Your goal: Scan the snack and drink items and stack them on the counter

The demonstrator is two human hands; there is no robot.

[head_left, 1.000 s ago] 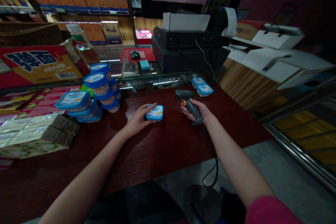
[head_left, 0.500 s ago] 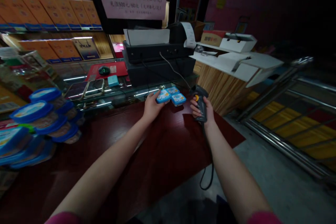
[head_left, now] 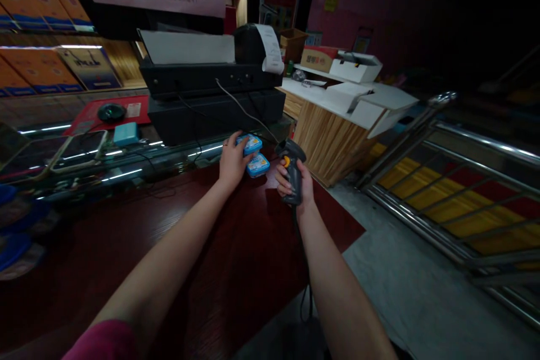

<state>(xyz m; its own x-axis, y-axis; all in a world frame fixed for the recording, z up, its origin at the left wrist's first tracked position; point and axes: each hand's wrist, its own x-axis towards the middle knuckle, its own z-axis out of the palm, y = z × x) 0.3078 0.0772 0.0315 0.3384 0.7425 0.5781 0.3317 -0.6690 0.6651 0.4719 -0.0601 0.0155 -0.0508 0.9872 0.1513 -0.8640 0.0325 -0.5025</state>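
Note:
My left hand (head_left: 233, 162) is at the far side of the dark red counter (head_left: 202, 247), its fingers and thumb closed around the left end of a small blue-lidded tub (head_left: 253, 143). Just in front of that tub lies a second blue-lidded tub (head_left: 258, 165), near my thumb. The hand hides whatever lies beneath and behind it. My right hand (head_left: 307, 183) grips a dark grey barcode scanner (head_left: 292, 171) upright by its handle, a finger by the yellow trigger (head_left: 287, 161). Its head is turned toward the tubs, and a black cable hangs below.
Behind the tubs stands a black cash-register unit (head_left: 211, 107) with a printer (head_left: 248, 45) and paper strip. A phone (head_left: 80, 150), a turquoise box (head_left: 126, 133) and a mouse (head_left: 111, 112) lie left. Stacked blue-lidded tubs (head_left: 19, 216) sit farther left. A metal railing (head_left: 422, 219) runs along the right.
The view has turned right, so the counter items have shifted left. My left hand has moved from the nearer left tub onto a tub farther back. The scanner stays in my right hand.

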